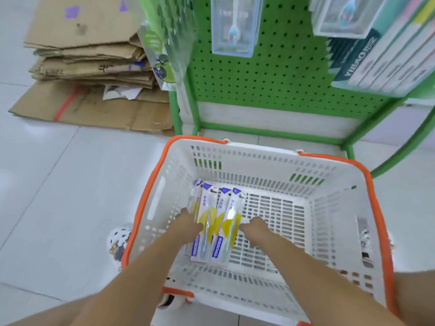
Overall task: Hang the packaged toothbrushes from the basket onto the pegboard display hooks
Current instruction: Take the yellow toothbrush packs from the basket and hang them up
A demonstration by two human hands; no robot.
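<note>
A white basket with orange rim and handles sits on the floor below me. Several packaged toothbrushes, white with yellow and blue print, lie side by side on its bottom at the left. Both my arms reach down into it. My left hand presses against the left side of the packs, fingers curled around them. My right hand touches the right edge of the same bunch. The green pegboard stands just behind the basket, with packaged toothbrushes hanging on it.
Flattened cardboard boxes are stacked on the floor at the left of the green rack. Boxed goods hang at the rack's right. A clear green-printed bag hangs on the rack's left side. White floor tiles surround the basket.
</note>
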